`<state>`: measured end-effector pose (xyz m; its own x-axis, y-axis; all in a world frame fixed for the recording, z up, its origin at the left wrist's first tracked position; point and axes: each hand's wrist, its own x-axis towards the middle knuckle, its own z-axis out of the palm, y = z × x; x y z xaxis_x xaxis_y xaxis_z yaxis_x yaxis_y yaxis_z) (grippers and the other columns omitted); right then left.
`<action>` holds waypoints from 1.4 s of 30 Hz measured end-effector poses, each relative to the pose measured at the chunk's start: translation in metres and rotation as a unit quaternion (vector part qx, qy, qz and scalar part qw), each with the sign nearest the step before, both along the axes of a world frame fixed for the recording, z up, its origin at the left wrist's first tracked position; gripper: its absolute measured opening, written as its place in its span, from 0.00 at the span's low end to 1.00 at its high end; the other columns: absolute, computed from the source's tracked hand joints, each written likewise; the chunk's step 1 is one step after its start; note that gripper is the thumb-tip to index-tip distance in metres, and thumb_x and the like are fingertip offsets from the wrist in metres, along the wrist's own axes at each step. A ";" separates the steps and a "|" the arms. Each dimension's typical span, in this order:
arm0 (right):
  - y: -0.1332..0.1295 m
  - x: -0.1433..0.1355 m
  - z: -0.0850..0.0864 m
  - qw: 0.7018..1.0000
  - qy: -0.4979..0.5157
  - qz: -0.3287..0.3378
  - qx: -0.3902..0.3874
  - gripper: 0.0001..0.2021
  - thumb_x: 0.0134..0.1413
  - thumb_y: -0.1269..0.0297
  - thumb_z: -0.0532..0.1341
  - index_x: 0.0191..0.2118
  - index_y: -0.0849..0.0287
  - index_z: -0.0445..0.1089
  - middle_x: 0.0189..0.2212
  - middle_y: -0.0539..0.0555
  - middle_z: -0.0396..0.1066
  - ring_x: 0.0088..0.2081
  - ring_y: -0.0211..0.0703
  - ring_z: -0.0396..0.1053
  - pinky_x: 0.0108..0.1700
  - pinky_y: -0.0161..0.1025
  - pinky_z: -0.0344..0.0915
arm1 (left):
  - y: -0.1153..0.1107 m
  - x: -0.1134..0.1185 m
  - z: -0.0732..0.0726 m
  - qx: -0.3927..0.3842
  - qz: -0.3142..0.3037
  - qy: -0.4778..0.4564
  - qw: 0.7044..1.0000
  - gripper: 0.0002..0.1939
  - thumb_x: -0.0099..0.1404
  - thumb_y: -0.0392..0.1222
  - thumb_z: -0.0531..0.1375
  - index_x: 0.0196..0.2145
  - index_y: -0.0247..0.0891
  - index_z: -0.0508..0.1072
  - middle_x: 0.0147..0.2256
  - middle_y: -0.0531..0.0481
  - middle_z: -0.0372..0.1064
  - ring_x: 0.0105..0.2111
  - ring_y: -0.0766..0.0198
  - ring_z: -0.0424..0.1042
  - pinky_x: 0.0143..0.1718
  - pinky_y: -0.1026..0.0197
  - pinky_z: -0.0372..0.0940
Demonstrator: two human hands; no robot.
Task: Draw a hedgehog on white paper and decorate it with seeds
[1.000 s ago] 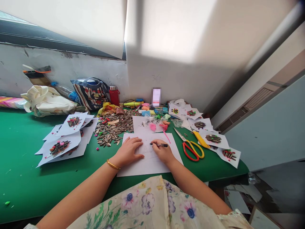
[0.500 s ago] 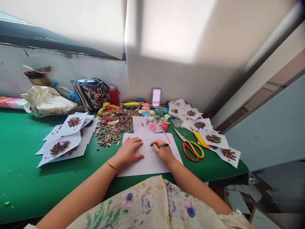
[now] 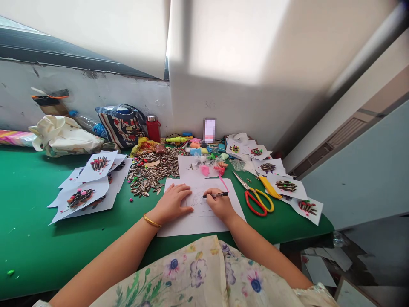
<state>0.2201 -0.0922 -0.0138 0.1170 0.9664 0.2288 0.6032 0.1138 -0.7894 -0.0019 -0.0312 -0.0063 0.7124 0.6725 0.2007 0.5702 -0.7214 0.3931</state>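
Note:
A white sheet of paper (image 3: 191, 228) lies before me on the green tabletop, with a faint line drawing near its middle. My left hand (image 3: 173, 202) rests flat on the sheet's left part, fingers spread, left of the drawing. In my right hand (image 3: 220, 205) is a black pen (image 3: 219, 195), pinched between the fingers with its tip at the drawing. Beyond the sheet lies a second paper (image 3: 187, 168) with pink and red clay pieces on it. Scissors (image 3: 255, 198) with one red and one yellow handle lie right of the sheet.
Striped sunflower seeds (image 3: 156, 170) are heaped behind my left hand. Cards with seeds stuck on them lie in a left stack (image 3: 86, 194) and a right row (image 3: 286, 185). A yellow-handled tool (image 3: 270, 187) is beside the scissors. A red bottle (image 3: 153, 129) and phone (image 3: 209, 130) stand by the wall.
My right hand and the pen have shifted very slightly right and down over the sheet. More faint lines show in the drawing. My left hand has stayed in place.

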 end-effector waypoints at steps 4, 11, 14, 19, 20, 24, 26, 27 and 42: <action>0.000 -0.001 0.002 1.000 -0.002 -0.011 -0.011 0.11 0.52 0.67 0.54 0.34 0.54 0.74 0.33 0.51 0.75 0.37 0.45 0.71 0.41 0.40 0.66 | -0.001 0.000 0.001 0.003 0.001 -0.002 1.000 0.32 0.55 0.57 0.66 0.55 0.44 0.70 0.58 0.43 0.65 0.61 0.47 0.59 0.65 0.40 0.45; -0.003 0.001 0.004 1.000 0.023 0.003 0.003 0.11 0.51 0.68 0.54 0.31 0.55 0.74 0.31 0.50 0.75 0.36 0.45 0.71 0.40 0.40 0.66 | -0.001 0.001 0.001 -0.002 0.004 0.001 1.000 0.32 0.55 0.56 0.66 0.55 0.44 0.70 0.58 0.43 0.65 0.61 0.47 0.59 0.65 0.40 0.44; -0.005 0.002 0.005 1.000 0.027 -0.008 0.006 0.11 0.51 0.68 0.54 0.31 0.55 0.74 0.31 0.50 0.75 0.35 0.45 0.71 0.40 0.40 0.66 | 0.000 0.000 0.001 0.000 0.002 0.003 1.000 0.32 0.55 0.56 0.66 0.56 0.44 0.70 0.58 0.43 0.65 0.61 0.47 0.59 0.65 0.40 0.44; -0.006 0.002 0.005 1.000 0.021 0.001 -0.007 0.10 0.51 0.68 0.54 0.32 0.54 0.74 0.31 0.50 0.75 0.36 0.44 0.71 0.40 0.39 0.66 | 0.000 0.000 0.001 0.003 0.001 0.004 1.000 0.32 0.55 0.57 0.66 0.56 0.44 0.70 0.59 0.43 0.65 0.61 0.47 0.58 0.65 0.40 0.45; -0.006 0.001 0.005 1.000 0.017 0.002 -0.009 0.10 0.51 0.68 0.54 0.32 0.54 0.74 0.31 0.50 0.75 0.36 0.44 0.71 0.40 0.39 0.66 | 0.000 0.000 0.001 0.002 0.001 0.005 1.000 0.32 0.55 0.57 0.66 0.56 0.44 0.70 0.59 0.43 0.65 0.61 0.47 0.59 0.65 0.40 0.45; -0.006 0.000 0.005 1.000 0.005 -0.010 -0.018 0.10 0.51 0.68 0.54 0.31 0.54 0.74 0.30 0.50 0.75 0.34 0.44 0.71 0.38 0.39 0.65 | 0.000 0.000 0.001 0.003 0.001 0.009 1.000 0.32 0.55 0.57 0.66 0.56 0.44 0.70 0.59 0.43 0.65 0.61 0.46 0.59 0.65 0.39 0.45; -0.006 0.000 0.006 1.000 0.009 -0.007 -0.022 0.10 0.50 0.68 0.54 0.30 0.55 0.74 0.29 0.50 0.74 0.33 0.44 0.70 0.37 0.39 0.65 | 0.000 0.000 0.001 0.003 0.001 0.008 1.000 0.32 0.55 0.57 0.66 0.56 0.44 0.70 0.59 0.43 0.65 0.61 0.46 0.58 0.65 0.39 0.45; -0.006 0.000 0.006 1.000 0.014 0.000 -0.020 0.10 0.50 0.69 0.54 0.30 0.55 0.74 0.29 0.50 0.74 0.33 0.44 0.70 0.37 0.39 0.65 | 0.000 0.000 0.001 0.003 0.001 0.007 1.000 0.32 0.55 0.57 0.66 0.56 0.43 0.70 0.59 0.43 0.65 0.61 0.46 0.59 0.65 0.39 0.45; -0.011 0.004 0.003 1.000 0.009 0.006 -0.004 0.10 0.50 0.69 0.54 0.30 0.55 0.74 0.31 0.50 0.75 0.36 0.44 0.71 0.41 0.39 0.65 | 0.001 0.000 0.000 0.007 -0.002 0.013 1.000 0.32 0.56 0.57 0.66 0.56 0.44 0.69 0.59 0.43 0.64 0.62 0.47 0.58 0.65 0.39 0.44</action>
<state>0.2239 -0.1032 -0.0106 0.1098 0.9693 0.2198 0.5881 0.1149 -0.8006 -0.0023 -0.0306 -0.0066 0.7208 0.6663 0.1909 0.5767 -0.7293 0.3682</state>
